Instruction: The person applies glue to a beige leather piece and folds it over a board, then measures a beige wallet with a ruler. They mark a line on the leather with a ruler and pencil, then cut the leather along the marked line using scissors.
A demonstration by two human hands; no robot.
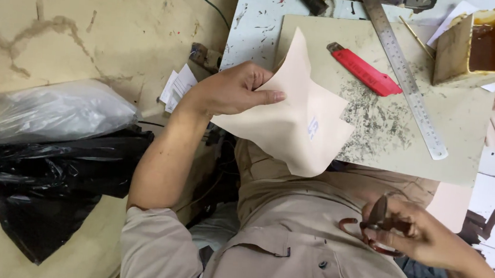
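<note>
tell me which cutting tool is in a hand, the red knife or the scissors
The scissors, gripped in the right hand over the lap. The red knife lies untouched on the board.

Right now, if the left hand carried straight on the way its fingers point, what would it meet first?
The left hand points rightward, pinching the pale leather sheet. Beyond that sheet, the red utility knife on the cutting board probably comes first, though depth is unclear.

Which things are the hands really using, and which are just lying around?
In use:
left hand holding the pale leather sheet
right hand holding the scissors

Lying about:
red utility knife
steel ruler
yellow tub of brown liquid
black plastic bag
clear plastic bag
</note>
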